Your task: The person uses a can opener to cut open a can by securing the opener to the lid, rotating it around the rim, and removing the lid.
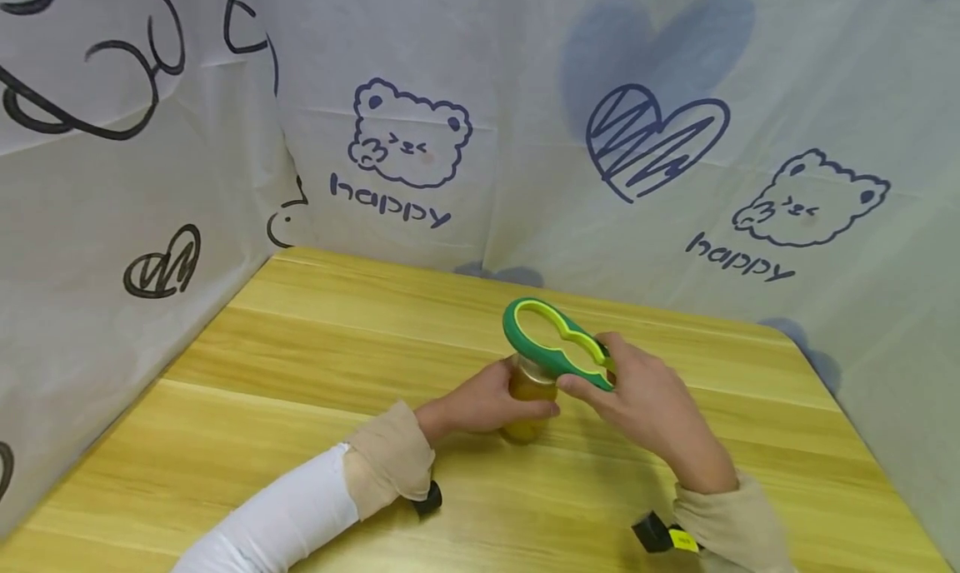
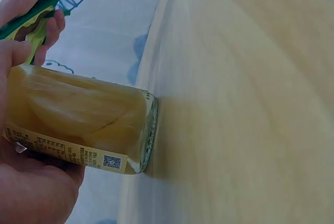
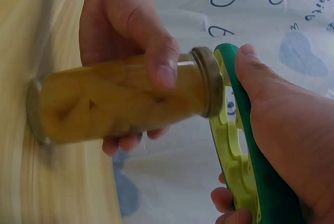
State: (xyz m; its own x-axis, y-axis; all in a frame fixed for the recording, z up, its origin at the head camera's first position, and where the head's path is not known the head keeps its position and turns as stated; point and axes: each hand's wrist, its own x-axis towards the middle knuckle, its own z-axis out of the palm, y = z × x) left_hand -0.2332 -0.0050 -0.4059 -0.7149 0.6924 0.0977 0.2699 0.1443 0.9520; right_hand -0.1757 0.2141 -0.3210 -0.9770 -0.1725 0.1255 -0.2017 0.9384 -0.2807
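One glass jar [image 3: 117,104] inside the curled left hand [image 1: 480,402]

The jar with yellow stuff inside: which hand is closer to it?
Left. The left hand grips the jar around its side; the right hand is beside the lid, holding the green opener.

L hand [image 3: 117,31] grips jar [image 3: 112,85] from left; yellowish chunks [image 3: 73,104] inside, goldish lid [image 3: 209,83] on top. R hand [image 3: 295,130], near side, holds green/lime opener [image 3: 263,174] right by lid, contact unclear. Jar base at wood tbl [image 3: 68,177]. Far side: white cloth [image 3: 172,192] w/ dk doodles, blue blotch [image 3: 300,54].
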